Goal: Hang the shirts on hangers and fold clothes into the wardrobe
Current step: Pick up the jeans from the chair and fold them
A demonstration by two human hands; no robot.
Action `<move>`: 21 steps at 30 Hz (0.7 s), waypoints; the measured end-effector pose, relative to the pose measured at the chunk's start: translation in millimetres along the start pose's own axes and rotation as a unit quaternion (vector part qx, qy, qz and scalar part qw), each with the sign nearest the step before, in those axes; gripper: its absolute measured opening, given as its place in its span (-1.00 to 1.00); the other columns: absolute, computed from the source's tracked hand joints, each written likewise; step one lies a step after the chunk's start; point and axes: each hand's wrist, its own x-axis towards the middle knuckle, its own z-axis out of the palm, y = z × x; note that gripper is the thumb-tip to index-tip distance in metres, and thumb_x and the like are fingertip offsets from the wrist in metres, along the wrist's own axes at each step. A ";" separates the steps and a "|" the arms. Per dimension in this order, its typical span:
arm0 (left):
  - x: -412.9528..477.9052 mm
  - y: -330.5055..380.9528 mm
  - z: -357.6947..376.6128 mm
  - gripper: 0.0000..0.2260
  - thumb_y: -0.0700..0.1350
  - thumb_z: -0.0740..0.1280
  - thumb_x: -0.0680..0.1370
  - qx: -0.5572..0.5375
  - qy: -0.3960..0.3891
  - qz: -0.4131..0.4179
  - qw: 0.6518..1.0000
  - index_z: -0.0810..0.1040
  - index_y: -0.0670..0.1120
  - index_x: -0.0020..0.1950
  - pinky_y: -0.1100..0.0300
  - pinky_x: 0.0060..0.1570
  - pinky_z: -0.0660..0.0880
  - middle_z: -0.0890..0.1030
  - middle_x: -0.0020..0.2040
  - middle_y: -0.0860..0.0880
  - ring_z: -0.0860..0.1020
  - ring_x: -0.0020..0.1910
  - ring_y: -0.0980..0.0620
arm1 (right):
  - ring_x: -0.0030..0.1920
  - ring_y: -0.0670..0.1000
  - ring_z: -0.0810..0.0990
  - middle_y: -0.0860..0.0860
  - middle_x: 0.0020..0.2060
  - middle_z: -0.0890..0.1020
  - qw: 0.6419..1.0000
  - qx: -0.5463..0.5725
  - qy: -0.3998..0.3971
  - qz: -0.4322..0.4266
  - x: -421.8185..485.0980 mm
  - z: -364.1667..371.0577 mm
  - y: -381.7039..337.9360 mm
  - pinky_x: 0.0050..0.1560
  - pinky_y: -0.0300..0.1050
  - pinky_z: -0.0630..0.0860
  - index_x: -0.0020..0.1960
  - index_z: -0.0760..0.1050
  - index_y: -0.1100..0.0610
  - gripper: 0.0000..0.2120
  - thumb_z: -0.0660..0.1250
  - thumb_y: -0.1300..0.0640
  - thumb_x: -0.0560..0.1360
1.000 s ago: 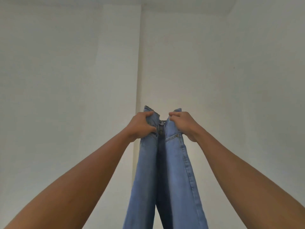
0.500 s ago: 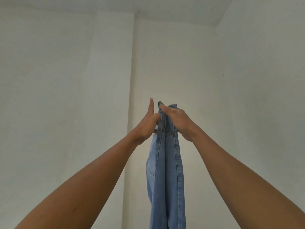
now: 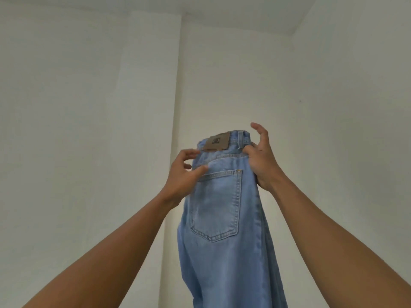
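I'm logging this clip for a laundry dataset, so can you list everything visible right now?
jeans: one pair, light blue, held up in the middle of the view, hanging down past the bottom edge
back pocket: one, light blue, on the side of the jeans facing the camera
patch: one, brown, on the waistband at the top
walls: white, behind the jeans, meeting in a corner
ceiling: white, strip along the top
left hand: one, at the jeans' left edge, thumb on the denim; grip unclear
right hand: one, fingers gripping the waistband's right end
forearms: two, bare, rising from the lower corners
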 end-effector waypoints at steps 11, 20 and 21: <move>-15.0 3.2 -21.9 -0.62 -0.36 0.42 0.45 -0.238 -0.172 -0.151 0.944 0.63 -0.11 0.24 -0.02 0.05 0.63 0.67 0.17 -0.17 0.65 0.13 -0.18 | -0.13 0.02 0.65 0.12 0.05 0.62 0.998 0.043 0.034 0.019 -0.8 -17.7 -2.2 -0.24 -0.12 0.59 0.48 0.19 -0.14 -0.40 0.17 0.37 0.59; -9.3 32.9 -1.3 -0.46 -0.33 0.49 0.45 -0.144 -0.074 -0.036 0.986 0.57 0.12 0.34 0.05 0.10 0.62 0.61 0.25 0.06 0.65 0.11 0.08 | 0.01 0.08 0.63 0.09 0.14 0.55 0.997 -0.026 0.070 0.002 0.4 -38.3 -3.9 -0.09 -0.02 0.62 0.22 0.28 -0.06 -0.58 0.31 0.37 0.57; -6.6 36.7 1.8 -0.45 -0.33 0.49 0.45 -0.141 -0.064 -0.028 0.988 0.56 0.11 0.36 0.07 0.09 0.62 0.60 0.25 0.06 0.65 0.10 0.10 | 0.04 0.10 0.63 0.09 0.16 0.55 0.996 -0.043 0.079 -0.008 0.4 -41.1 -3.9 -0.06 0.02 0.63 0.14 0.34 -0.06 -0.63 0.34 0.35 0.56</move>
